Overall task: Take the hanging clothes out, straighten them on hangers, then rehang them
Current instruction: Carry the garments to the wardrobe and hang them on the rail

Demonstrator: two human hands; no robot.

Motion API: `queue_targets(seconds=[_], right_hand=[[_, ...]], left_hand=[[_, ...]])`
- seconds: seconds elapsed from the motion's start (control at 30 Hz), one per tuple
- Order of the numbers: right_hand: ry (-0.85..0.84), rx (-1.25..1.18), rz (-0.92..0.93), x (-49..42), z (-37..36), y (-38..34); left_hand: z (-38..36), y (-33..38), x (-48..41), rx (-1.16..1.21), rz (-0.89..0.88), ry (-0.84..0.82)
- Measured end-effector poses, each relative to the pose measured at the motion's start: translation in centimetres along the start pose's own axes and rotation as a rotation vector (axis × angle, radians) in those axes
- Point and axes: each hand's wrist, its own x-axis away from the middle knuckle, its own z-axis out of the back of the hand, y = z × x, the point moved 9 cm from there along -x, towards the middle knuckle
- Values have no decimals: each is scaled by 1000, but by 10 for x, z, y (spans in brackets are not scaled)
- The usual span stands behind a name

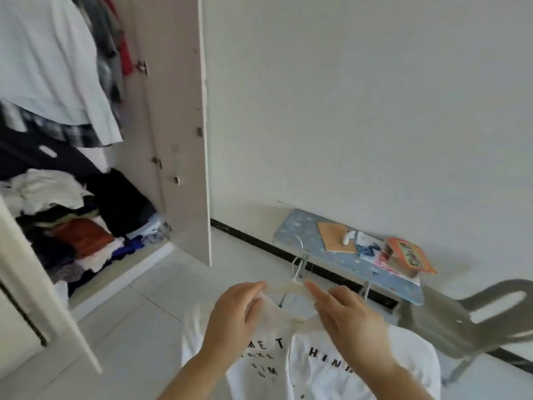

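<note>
White T-shirt (317, 368) is out of the wardrobe (184, 140), held low to its right on a hanger (297, 281). Left hand (230, 316) pinches one hanger arm. Right hand (352, 321) grips the other at the neckline.

Judgement: removal done, straightening in progress, rehanging left. More hanging clothes (52, 67) inside the wardrobe probably remain to do.

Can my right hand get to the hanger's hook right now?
Likely yes. The hook sticks up bare just beyond the right hand, nothing between them; it must first let go of the hanger.
</note>
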Motion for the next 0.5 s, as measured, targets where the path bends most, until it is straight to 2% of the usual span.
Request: queue_targets(seconds=[0.23,0.5], right_hand=[[57,-111,172,-146,-95,-71],[120,-241,294,-288,-199,-108]], left_hand=[[90,-110,-94,-182,63,100],[152,-215,-200,-336,119,241]])
